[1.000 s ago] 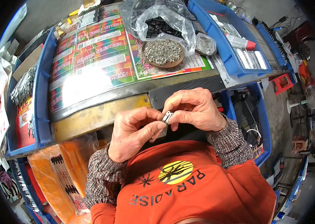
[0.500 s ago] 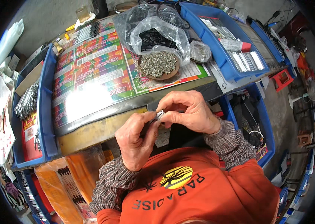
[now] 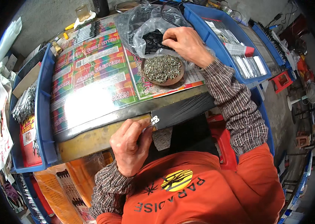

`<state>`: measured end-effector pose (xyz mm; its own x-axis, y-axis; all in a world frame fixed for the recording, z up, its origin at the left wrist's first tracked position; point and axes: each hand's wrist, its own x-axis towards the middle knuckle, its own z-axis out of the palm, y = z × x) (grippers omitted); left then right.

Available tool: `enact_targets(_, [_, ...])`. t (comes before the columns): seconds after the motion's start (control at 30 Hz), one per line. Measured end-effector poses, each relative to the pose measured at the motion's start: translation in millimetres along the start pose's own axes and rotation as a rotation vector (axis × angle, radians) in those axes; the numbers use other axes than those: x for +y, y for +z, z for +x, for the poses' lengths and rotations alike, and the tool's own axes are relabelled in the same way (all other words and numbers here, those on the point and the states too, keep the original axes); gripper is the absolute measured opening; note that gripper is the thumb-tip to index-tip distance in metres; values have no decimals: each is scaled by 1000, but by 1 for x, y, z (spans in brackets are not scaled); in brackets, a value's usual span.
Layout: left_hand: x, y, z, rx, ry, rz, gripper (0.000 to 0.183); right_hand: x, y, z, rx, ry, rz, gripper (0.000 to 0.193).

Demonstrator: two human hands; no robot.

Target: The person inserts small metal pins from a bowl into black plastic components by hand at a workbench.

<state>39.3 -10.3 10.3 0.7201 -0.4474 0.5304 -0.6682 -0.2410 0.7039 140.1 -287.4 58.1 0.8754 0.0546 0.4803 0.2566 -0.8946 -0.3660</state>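
Head view: the left hand (image 3: 129, 147) pinches a small metal clip (image 3: 154, 120) at the desk's (image 3: 101, 128) near edge, keeping it ready; the right hand (image 3: 185, 44) reaches into the clear plastic bag (image 3: 146, 20) of black parts, fingers closing, contents of its grip hidden; a brown dish of silver screws (image 3: 163, 69) sits just beside, blue trays (image 3: 217, 41) flanking.

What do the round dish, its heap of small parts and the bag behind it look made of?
Dish: brown and matte, maybe wood or plastic. Small parts: bright silvery glints, likely metal. Bag: thin clear plastic film, creased and glossy, dark pieces showing through; the right hand reaches into it.
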Motion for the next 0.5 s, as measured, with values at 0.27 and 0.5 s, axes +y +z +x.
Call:
enact_targets(0.27, [-12, -6, 0, 51, 5, 27, 20, 23, 36, 31, -115, 65, -281, 26])
enact_targets(0.5, [-12, -10, -1, 8, -58, -4, 18, 24, 51, 33, -79, 82, -432, 26])
